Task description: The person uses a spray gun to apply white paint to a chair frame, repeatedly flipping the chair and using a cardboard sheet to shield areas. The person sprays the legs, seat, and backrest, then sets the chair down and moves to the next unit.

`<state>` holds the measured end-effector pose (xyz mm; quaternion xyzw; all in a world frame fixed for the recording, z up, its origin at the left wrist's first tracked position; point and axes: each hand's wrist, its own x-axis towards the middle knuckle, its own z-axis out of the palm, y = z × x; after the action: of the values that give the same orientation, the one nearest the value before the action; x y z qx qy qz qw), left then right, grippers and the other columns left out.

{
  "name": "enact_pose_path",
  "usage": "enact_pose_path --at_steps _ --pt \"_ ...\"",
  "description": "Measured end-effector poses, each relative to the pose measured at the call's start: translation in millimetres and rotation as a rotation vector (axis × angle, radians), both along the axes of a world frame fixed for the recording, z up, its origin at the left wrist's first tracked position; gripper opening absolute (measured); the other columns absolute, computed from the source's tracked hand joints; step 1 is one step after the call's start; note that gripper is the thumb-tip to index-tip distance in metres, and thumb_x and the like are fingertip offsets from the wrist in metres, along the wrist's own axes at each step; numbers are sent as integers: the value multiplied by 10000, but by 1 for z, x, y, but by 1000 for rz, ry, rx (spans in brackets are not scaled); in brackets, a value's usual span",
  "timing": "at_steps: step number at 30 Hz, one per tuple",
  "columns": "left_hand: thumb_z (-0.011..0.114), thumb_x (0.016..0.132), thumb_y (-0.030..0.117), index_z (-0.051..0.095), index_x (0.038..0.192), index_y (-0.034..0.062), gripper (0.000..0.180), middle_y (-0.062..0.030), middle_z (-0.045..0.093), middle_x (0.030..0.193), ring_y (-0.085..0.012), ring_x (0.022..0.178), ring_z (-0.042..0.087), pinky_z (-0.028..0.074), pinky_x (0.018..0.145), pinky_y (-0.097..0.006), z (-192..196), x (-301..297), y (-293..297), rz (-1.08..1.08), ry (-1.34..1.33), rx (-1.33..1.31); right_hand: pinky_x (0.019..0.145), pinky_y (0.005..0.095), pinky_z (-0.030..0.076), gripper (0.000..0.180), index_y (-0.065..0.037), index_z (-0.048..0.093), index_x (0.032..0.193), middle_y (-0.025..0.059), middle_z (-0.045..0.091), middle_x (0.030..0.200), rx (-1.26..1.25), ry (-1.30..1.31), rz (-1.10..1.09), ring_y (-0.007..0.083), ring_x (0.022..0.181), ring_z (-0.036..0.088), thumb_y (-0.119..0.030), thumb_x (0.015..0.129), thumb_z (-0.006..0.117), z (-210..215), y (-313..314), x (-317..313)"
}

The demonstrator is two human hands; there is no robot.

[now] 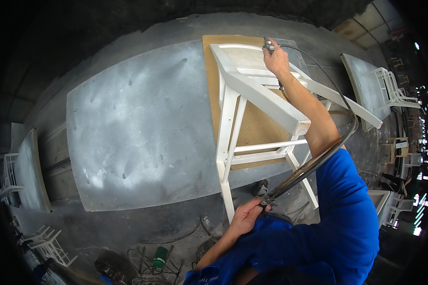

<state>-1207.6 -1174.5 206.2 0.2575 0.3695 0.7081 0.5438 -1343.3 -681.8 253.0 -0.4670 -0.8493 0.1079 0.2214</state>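
A white wooden chair (266, 104) lies tipped over on a brown board (210, 80), its legs pointing toward me. My right hand (277, 61) reaches out over the chair's far end, fingers closed around a small metal spray gun (269, 45). From the gun a thin dark hose (314, 58) curves round the outside of my right arm and comes back across it. Close to my body, my left hand (245, 217) is closed on a dark hose (299, 175) near a fitting. The fingers of my left hand are partly hidden.
Under the board stands a wide grey, paint-stained table (138, 128). A green can (160, 256) and tangled hoses lie on the floor at lower left. More white chairs (390, 88) and a second table (361, 80) stand at right. Another tabletop (33, 166) is at far left.
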Motion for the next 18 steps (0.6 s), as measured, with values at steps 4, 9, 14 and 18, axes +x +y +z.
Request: enact_pose_path --at_steps 4,9,14,18 --pt "560 1083 187 684 1184 -20 262 -86 721 1074 -187 1009 675 504 919 -292 0 1 -3 -15 0 2 985 482 515 537 -120 560 1462 274 729 1109 1 13 -33 455 1081 684 -284 956 636 -2 12 6" --pt "557 1087 176 664 1227 -31 272 -88 737 1094 -183 1028 684 516 925 -289 -1 7 -11 -13 46 -3 946 490 536 519 -171 573 1452 276 719 1137 -22 36 55 451 1086 682 -372 976 619 -1 -1 -3" --pt "558 1085 162 644 1267 -36 283 -94 744 1117 -174 1036 689 522 919 -285 -2 15 -20 -33 49 2 960 456 533 550 -176 576 1455 231 723 1187 -219 169 60 399 1103 690 -403 959 646 20 -39 -13" --pt "581 1068 177 663 1229 -30 274 -113 733 1127 -212 1041 691 521 918 -310 -2 18 -24 -71 143 -5 898 424 537 565 -178 578 1464 197 732 1094 -228 190 113 339 1000 703 -403 953 666 63 -68 6"
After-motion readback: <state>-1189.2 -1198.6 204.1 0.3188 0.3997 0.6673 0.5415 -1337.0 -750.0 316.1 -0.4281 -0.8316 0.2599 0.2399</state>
